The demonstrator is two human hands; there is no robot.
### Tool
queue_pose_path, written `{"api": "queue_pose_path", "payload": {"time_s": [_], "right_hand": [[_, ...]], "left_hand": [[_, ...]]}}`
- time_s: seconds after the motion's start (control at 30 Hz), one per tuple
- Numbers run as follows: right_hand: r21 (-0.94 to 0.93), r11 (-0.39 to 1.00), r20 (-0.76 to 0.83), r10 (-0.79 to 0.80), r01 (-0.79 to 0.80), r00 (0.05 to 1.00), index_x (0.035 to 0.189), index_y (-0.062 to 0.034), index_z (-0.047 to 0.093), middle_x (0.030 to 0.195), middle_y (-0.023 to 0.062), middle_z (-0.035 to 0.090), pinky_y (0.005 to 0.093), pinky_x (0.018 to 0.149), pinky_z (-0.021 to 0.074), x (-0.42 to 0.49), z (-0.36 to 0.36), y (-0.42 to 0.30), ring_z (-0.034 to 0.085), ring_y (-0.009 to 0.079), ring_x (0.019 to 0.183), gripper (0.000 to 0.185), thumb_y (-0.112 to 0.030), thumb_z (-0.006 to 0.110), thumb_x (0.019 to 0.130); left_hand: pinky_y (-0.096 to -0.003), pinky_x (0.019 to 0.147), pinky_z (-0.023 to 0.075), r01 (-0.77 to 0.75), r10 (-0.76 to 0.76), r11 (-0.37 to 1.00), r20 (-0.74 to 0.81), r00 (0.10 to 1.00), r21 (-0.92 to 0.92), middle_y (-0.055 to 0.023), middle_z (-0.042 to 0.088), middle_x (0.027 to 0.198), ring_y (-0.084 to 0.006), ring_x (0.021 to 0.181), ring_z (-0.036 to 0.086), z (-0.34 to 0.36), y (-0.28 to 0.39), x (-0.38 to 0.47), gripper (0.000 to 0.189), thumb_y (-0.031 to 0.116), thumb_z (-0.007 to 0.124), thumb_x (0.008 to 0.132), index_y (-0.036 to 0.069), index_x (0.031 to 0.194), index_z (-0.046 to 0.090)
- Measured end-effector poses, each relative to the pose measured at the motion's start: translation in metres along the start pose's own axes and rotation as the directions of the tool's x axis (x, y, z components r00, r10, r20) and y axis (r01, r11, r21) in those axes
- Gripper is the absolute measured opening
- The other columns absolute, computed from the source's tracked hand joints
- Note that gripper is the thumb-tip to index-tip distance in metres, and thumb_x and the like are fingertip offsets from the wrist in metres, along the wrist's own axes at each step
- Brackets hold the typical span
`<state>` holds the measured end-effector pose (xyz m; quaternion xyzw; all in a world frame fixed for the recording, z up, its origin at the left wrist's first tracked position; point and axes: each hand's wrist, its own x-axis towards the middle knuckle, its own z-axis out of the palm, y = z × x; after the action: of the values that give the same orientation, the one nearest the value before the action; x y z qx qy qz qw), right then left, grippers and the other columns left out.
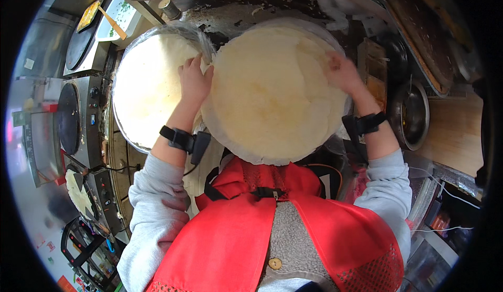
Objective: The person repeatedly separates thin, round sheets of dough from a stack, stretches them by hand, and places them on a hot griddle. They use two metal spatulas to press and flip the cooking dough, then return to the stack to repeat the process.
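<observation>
Two broad stacks of thin round flatbreads lie side by side before me, with clear plastic film about their edges. My left hand (195,78) lies over the right edge of the left stack (151,87), fingers spread, the thumb close to the right stack (271,95). Crumpled plastic film (202,42) is beside its fingertips. At the far right edge of the right stack is my right hand (344,72), its fingers bent and blurred by motion. Whether it pinches the top sheet's edge cannot be made out. A slightly folded strip runs along that side of the sheet.
Round griddles (68,118) line the left, the nearest carrying a pale flatbread piece (78,193). A white tray (114,38) with chopped greens and a wooden-handled tool (114,25) stands behind. A metal shaker (169,8) is at the back; a steel bowl (420,115) is right.
</observation>
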<state>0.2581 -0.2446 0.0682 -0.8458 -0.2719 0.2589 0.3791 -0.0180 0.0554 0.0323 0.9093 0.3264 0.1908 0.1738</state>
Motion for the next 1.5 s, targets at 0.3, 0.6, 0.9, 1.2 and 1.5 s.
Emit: {"api": "queue_pose_path", "payload": {"time_s": [0.3, 0.6, 0.9, 1.2, 1.5], "right_hand": [[-0.308, 0.949, -0.046, 0.053, -0.065, 0.997, 0.126, 0.0021, 0.058, 0.116, 0.0219, 0.065, 0.0364, 0.092, 0.0491, -0.011, 0.03, 0.015, 0.063, 0.0356, 0.106, 0.053, -0.023, 0.07, 0.081], [-0.634, 0.733, -0.265, -0.504, 0.245, 0.822, 0.114, -0.0055, 0.065, 0.111, 0.0182, 0.064, 0.0452, 0.09, 0.0465, -0.014, 0.027, -0.032, 0.057, 0.0378, 0.106, 0.029, -0.016, 0.063, 0.087], [-0.36, 0.671, 0.194, -0.627, 0.649, 0.755, 0.138, -0.0045, 0.047, 0.147, 0.0151, 0.042, 0.0422, 0.111, 0.0348, -0.021, 0.191, -0.067, 0.041, 0.0333, 0.134, 0.052, -0.024, 0.059, 0.091], [-0.493, 0.633, 0.221, -0.573, 0.598, 0.789, 0.14, -0.005, 0.045, 0.152, 0.0143, 0.036, 0.0453, 0.116, 0.0237, -0.025, 0.208, -0.062, 0.031, 0.0308, 0.141, 0.053, -0.029, 0.054, 0.094], [-0.493, 0.666, 0.187, -0.546, 0.559, 0.816, 0.14, -0.0082, 0.046, 0.155, 0.0131, 0.032, 0.045, 0.117, 0.0207, -0.027, 0.213, -0.061, 0.028, 0.0295, 0.143, 0.051, -0.03, 0.054, 0.094]], "left_hand": [[-0.0277, 0.067, 0.0489, 0.308, -0.136, 0.834, 0.37, 0.919, -0.457, -0.0063, 0.069, 0.08, -0.012, 0.073, 0.062, 0.011, -0.022, 0.025, 0.023, 0.019, 0.068, 0.087, 0.0, 0.1, 0.07], [-0.0275, 0.059, 0.0492, 0.374, 0.023, 0.768, 0.607, 0.794, -0.52, -0.006, 0.066, 0.071, -0.0123, 0.06, 0.062, 0.01, 0.006, 0.019, 0.019, 0.017, 0.065, 0.085, 0.0, 0.091, 0.07], [-0.0353, 0.057, 0.0505, -0.071, 0.21, 0.958, 0.516, 0.831, -0.276, -0.0146, 0.064, 0.065, -0.025, 0.057, 0.063, 0.005, 0.007, 0.031, 0.019, 0.02, 0.065, 0.081, 0.001, 0.083, 0.07], [-0.0459, 0.066, 0.0539, -0.181, 0.111, 0.974, 0.406, 0.907, 0.138, -0.0188, 0.067, 0.075, -0.0368, 0.075, 0.067, 0.023, 0.032, 0.02, 0.027, 0.028, 0.063, 0.078, 0.002, 0.073, 0.067], [-0.0469, 0.072, 0.0542, 0.019, -0.043, 0.997, 0.326, 0.944, 0.077, -0.0184, 0.069, 0.084, -0.0384, 0.081, 0.067, 0.024, 0.034, 0.009, 0.026, 0.027, 0.061, 0.081, 0.002, 0.076, 0.068]]}}
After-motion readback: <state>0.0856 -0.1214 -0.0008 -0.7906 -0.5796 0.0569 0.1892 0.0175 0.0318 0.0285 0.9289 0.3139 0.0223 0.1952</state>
